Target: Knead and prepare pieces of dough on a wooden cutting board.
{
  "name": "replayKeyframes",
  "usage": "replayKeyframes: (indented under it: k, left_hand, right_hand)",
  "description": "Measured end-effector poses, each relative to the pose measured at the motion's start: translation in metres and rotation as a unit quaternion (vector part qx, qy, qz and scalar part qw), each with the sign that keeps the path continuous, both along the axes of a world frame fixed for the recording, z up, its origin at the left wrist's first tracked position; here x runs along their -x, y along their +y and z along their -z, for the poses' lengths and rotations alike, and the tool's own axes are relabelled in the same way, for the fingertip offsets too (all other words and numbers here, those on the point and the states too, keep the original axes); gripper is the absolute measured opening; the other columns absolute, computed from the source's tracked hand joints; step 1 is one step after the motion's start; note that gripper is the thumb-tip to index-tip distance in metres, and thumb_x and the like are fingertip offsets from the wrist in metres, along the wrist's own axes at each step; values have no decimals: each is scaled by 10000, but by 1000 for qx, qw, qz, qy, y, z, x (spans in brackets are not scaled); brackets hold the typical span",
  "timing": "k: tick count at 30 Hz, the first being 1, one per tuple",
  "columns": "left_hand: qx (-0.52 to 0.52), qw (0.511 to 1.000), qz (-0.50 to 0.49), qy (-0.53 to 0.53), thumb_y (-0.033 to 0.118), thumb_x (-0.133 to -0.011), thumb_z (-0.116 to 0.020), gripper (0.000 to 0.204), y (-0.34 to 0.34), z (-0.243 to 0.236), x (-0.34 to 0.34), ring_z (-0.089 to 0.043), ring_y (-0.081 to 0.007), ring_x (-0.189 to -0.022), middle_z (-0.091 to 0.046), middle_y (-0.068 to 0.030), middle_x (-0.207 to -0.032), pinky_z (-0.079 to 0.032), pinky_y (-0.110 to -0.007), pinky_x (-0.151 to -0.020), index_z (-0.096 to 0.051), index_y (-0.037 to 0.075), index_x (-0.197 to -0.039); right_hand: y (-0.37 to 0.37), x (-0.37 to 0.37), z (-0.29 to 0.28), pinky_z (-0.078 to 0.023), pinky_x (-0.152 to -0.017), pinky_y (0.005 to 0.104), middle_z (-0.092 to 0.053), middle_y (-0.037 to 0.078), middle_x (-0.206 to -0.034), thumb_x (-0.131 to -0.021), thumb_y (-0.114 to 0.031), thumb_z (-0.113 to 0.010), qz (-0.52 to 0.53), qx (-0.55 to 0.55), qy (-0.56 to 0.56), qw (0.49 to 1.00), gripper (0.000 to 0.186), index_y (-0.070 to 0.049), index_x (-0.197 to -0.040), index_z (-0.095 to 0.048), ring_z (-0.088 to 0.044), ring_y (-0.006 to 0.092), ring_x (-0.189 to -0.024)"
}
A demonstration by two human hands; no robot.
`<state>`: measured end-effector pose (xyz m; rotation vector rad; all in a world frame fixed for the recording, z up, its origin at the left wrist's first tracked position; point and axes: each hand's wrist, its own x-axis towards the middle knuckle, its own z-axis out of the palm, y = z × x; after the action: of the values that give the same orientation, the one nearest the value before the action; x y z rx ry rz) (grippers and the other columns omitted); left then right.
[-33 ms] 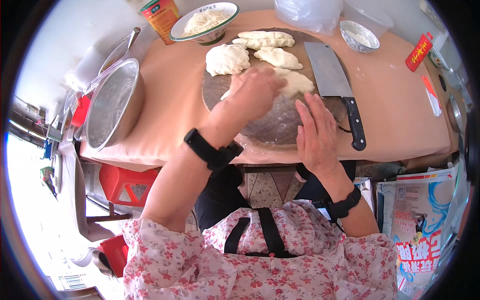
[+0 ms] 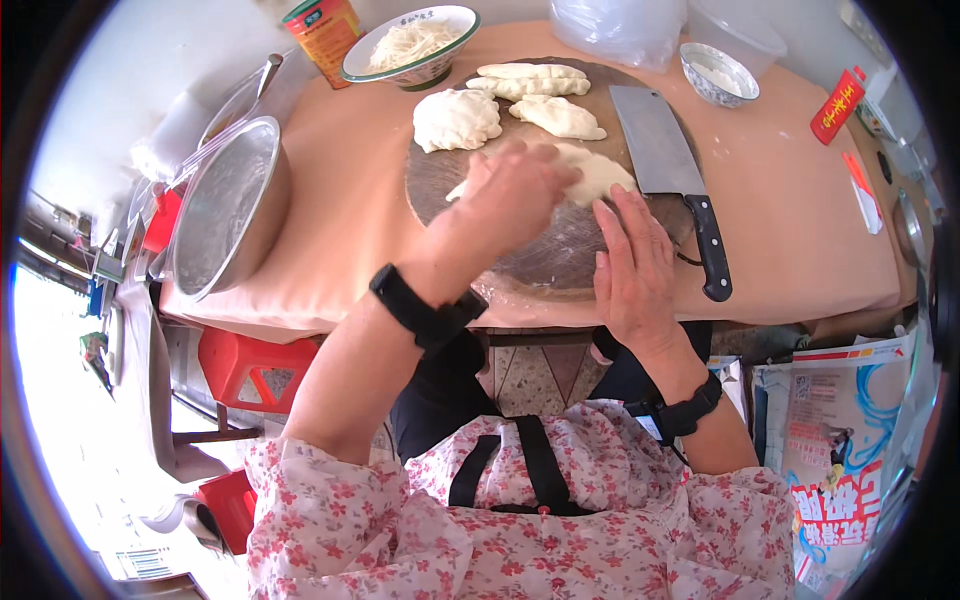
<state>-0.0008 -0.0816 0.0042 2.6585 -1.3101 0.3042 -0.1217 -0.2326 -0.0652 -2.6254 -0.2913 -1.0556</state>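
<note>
A round wooden board holds pale dough pieces: a bunched mound, a folded piece and long pieces at the back. My left hand leans over a flattened dough piece, its bent, slightly blurred fingers apart and pressing on it, covering part of it. My right hand is open at that piece's near right edge, fingertips at the dough, fingers extended. Beside them on the board's right lies a cleaver, its black handle toward me.
A steel bowl sits at left on the peach tablecloth. A noodle bowl, red canister, small patterned bowl and plastic bag line the back. A red packet lies right. Red stools stand below left.
My left hand has shifted slightly to the right on the dough, and more of the flattened piece shows at its left. My right hand is almost unmoved.
</note>
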Motion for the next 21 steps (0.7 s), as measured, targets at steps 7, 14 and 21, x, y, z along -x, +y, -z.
replayKeyframes:
  k: [7, 14, 21]
  left_hand:
    - [23, 997, 66, 39, 139, -858, -652, 309, 25, -1, 45, -523, -301, -1224, -591, -60, -1283, -465, -481, -916, -658, 177, -1165]
    - [67, 997, 45, -20, 175, -868, -656, 385, 56, 12, 66, -478, -344, -1274, -573, -58, -1312, -423, -485, -984, -630, 230, -1248]
    - [88, 995, 37, 22, 290, -899, -644, 338, 49, 20, 34, -417, -352, -1338, -544, -36, -1377, -356, -525, -1062, -658, 305, -1237]
  right_hand:
    - [-3, -1, 3, -327, -1080, 448, -426, 164, -1461, -842, -76, -574, -19, -15, -28, 999, 559, -67, -1393, -477, -432, 321, -1341]
    - [-4, 9, 0, -271, -1076, 490, -456, 117, -1451, -911, -260, -579, -31, 53, 47, 997, 529, -116, -1410, -477, -476, 297, -1295]
    - [2, 3, -13, -301, -1056, 522, -473, 130, -1426, -911, -339, -601, -5, 28, 86, 996, 557, -112, -1406, -480, -465, 308, -1296]
